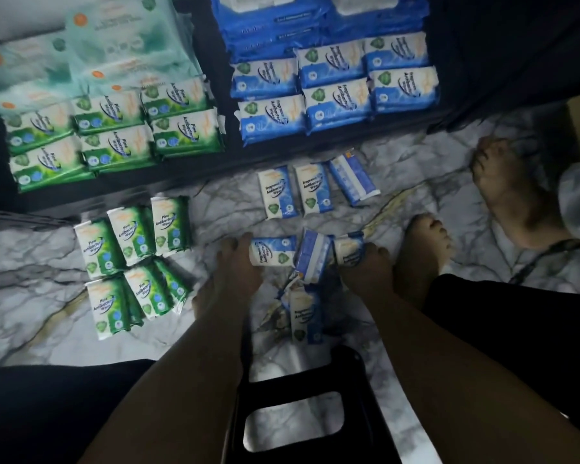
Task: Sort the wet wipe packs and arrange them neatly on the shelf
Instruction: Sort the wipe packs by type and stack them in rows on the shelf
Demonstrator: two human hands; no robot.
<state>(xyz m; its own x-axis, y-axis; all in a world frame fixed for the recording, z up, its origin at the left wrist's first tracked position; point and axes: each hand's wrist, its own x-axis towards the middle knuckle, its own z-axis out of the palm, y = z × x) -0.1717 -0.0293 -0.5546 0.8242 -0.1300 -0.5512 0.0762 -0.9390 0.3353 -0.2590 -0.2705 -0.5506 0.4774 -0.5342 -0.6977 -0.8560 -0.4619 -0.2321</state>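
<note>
Blue wet wipe packs lie on the marble floor [31, 296]. My left hand [235, 266] grips one blue pack [272, 251] at its left end. My right hand [365, 269] grips another blue pack [347, 251] at its right end. A third blue pack [312, 259] stands tilted between them, and one more [303, 316] lies just below. Three blue packs [312, 189] lie in a row nearer the shelf. Several green pine packs [134, 259] lie grouped on the floor at the left. The dark shelf [221, 95] holds green packs [114, 128] on its left and blue packs [335, 92] on its right.
A black stool [298, 413] stands between my legs at the bottom. My bare foot [422, 256] is right of my right hand, and another foot [513, 192] farther right. Large pale green packs [81, 55] and large blue packs [282, 15] fill the shelf's back.
</note>
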